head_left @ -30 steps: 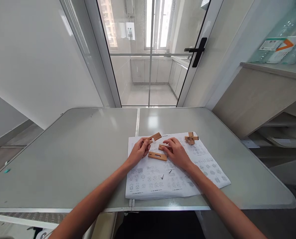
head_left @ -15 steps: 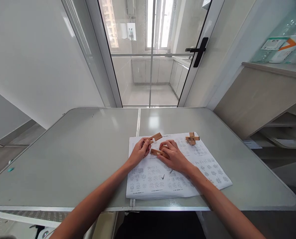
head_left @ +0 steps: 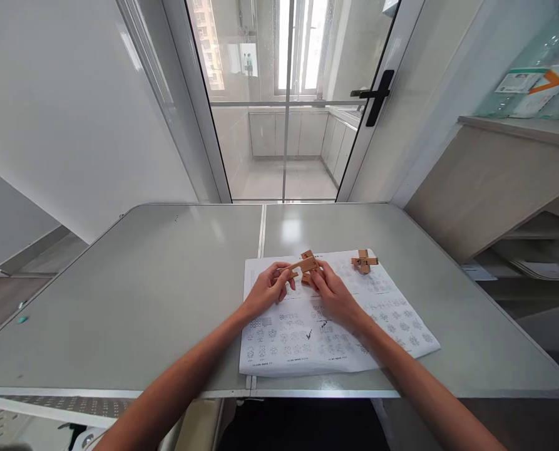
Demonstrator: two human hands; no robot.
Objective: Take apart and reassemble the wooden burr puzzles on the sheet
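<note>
My left hand [head_left: 266,293] is closed on one end of a notched wooden puzzle piece [head_left: 302,266], which points up to the right over the printed sheet [head_left: 279,347]. My right hand [head_left: 335,294] grips a second wooden puzzle piece [head_left: 306,254], held crosswise behind the first. The two pieces meet at the fingertips; whether they interlock cannot be made out. On the sheet's far right part rests a cross of joined wooden pieces [head_left: 364,262], apart from both hands.
The sheet, with rows of small diagrams, lies on a pale grey table [head_left: 119,300] with a seam down its middle. A glass door with a black handle [head_left: 377,98] stands beyond. Shelving with plastic bottles [head_left: 537,94] is at the right, and a small teal object [head_left: 22,319] lies near the left edge.
My right hand has lifted its wooden piece off the sheet and turned it to cross the left one. My left hand's piece has shifted slightly right and down.
</note>
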